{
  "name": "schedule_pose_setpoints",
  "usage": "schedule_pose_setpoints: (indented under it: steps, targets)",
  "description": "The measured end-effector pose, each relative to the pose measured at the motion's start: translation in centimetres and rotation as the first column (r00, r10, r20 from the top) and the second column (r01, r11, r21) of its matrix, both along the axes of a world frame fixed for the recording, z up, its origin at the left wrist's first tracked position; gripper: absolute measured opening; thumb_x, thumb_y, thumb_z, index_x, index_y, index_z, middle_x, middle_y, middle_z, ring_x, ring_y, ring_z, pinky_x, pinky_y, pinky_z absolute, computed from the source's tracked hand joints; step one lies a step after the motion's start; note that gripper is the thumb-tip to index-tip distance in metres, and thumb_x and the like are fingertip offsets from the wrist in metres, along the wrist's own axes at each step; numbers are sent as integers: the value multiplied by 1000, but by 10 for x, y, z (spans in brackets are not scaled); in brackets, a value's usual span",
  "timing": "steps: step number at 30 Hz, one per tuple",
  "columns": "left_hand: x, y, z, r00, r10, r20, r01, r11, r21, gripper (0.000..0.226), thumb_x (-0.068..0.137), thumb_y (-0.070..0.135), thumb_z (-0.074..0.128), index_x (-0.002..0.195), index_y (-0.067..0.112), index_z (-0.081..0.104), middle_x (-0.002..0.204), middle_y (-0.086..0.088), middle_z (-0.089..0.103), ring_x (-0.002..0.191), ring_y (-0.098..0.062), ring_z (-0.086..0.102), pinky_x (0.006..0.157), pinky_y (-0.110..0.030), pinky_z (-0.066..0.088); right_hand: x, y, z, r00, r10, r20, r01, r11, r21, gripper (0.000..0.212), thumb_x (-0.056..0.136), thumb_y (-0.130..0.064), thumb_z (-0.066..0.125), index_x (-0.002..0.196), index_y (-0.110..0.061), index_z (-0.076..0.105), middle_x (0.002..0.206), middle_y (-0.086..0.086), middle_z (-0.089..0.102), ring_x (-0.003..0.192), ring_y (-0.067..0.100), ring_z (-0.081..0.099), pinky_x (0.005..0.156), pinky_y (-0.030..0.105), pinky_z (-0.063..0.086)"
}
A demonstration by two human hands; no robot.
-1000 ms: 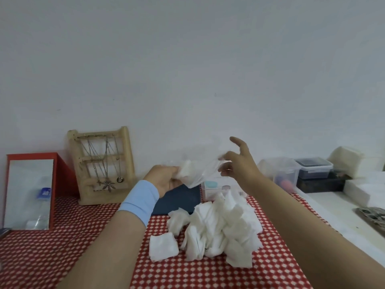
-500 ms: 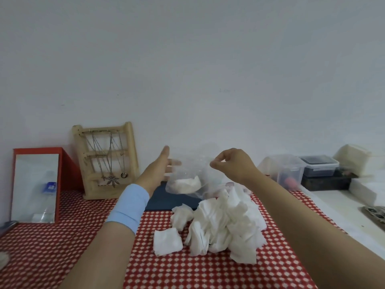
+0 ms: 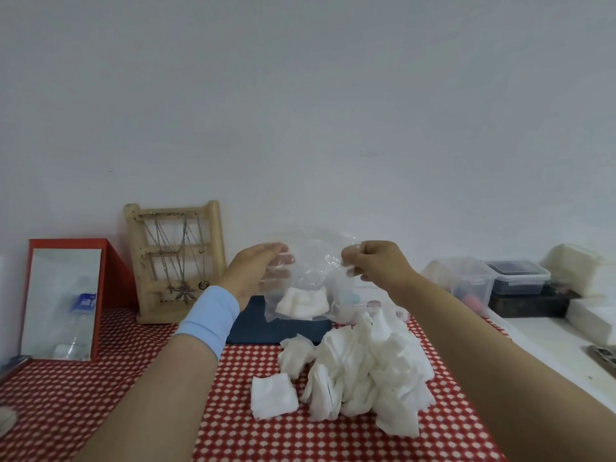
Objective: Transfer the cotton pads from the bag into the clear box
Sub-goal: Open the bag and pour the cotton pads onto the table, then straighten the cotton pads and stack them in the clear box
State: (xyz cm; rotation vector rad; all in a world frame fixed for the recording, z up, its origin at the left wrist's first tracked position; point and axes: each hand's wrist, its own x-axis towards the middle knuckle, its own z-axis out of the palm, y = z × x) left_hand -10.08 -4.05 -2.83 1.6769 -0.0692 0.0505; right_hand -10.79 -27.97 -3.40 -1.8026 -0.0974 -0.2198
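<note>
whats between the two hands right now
The bag, in the head view: the right hand pinches its top edge, the left hand touches its other side, and a few pads sit at its bottom.

Soft even light, faint shadows, slight blur, wide-angle distortion

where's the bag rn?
Head view, centre: the bag hangs in the air, its right edge pinched by the right hand, the left hand flat against its left side, above the pile of cotton pads on the red checked cloth.
</note>
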Motion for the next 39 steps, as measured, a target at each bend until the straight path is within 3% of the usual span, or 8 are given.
schedule_pose_setpoints:
  steps: [5, 11, 17, 23, 30, 34, 36, 39]
  targets:
    - [0, 0, -1, 991, 101, 82, -104, 994, 21, 25, 105, 29, 50, 107, 15, 71, 99, 0, 77, 77, -18, 74, 73, -31, 61, 3, 0, -2, 999, -40, -9, 41, 989, 139, 12, 93, -23, 71, 90, -12, 73, 90, 3, 75, 67, 16, 67, 73, 31, 54]
    - [6, -1, -4, 999, 52, -4, -52, 994, -100, 24, 104, 32, 53, 115, 15, 65, 101, -5, 79, 92, -29, 77, 89, -44, 61, 3, 0, -5, 989, 91, -120, -89, 996, 27, 24, 95, -30, 68, 105, -8, 73, 97, 4, 79, 71, 17, 72, 71, 32, 54]
    - [17, -28, -2, 997, -60, -39, 65, 984, 166, 28, 91, 15, 72, 117, 16, 64, 113, -10, 73, 86, -21, 73, 71, -29, 61, 1, -28, -2, 991, -111, -72, 120, 986, 119, 15, 97, -22, 65, 99, -8, 70, 91, 6, 76, 59, 16, 68, 59, 28, 52]
    - [36, -101, -1, 988, -154, 14, 145, 957, 251, 43, 97, 21, 62, 138, 22, 50, 119, -1, 64, 110, -20, 64, 97, -38, 55, 1, -98, 3, 916, -385, 115, 389, 921, -16, 14, 99, -19, 56, 104, -13, 68, 93, 1, 74, 67, 18, 72, 59, 28, 56]
    - [49, -177, -17, 954, -298, -21, 254, 772, 583, 38, 101, 25, 57, 138, 19, 57, 139, -1, 58, 126, -20, 55, 112, -36, 42, 13, -164, -18, 801, -576, 167, 598, 750, -284, 19, 99, -28, 51, 105, -18, 67, 104, 6, 74, 86, 26, 70, 84, 44, 58]
    - [56, -190, -35, 941, -306, -141, 298, 557, 775, 44, 101, 29, 55, 144, 22, 52, 150, 2, 48, 134, -20, 51, 107, -28, 39, 16, -165, -46, 859, -503, 95, 464, 686, -560, 62, 97, -29, 66, 150, -14, 38, 143, 14, 54, 125, 32, 56, 100, 40, 46]
    - [59, -190, -42, 938, -292, -186, 310, 466, 829, 50, 100, 31, 54, 149, 26, 48, 156, 2, 43, 139, -20, 46, 110, -30, 36, 16, -163, -60, 854, -459, 247, 499, 584, -641, 80, 92, -11, 70, 156, -20, 23, 153, 15, 38, 133, 34, 48, 104, 43, 45]
    - [63, -187, -52, 934, -266, -239, 329, 374, 867, 55, 102, 37, 52, 154, 31, 38, 162, 4, 33, 144, -21, 40, 112, -29, 33, 20, -166, -74, 798, -300, 523, 603, 358, -713, 94, 73, 19, 62, 151, -25, 35, 155, 15, 30, 136, 34, 37, 108, 45, 41]
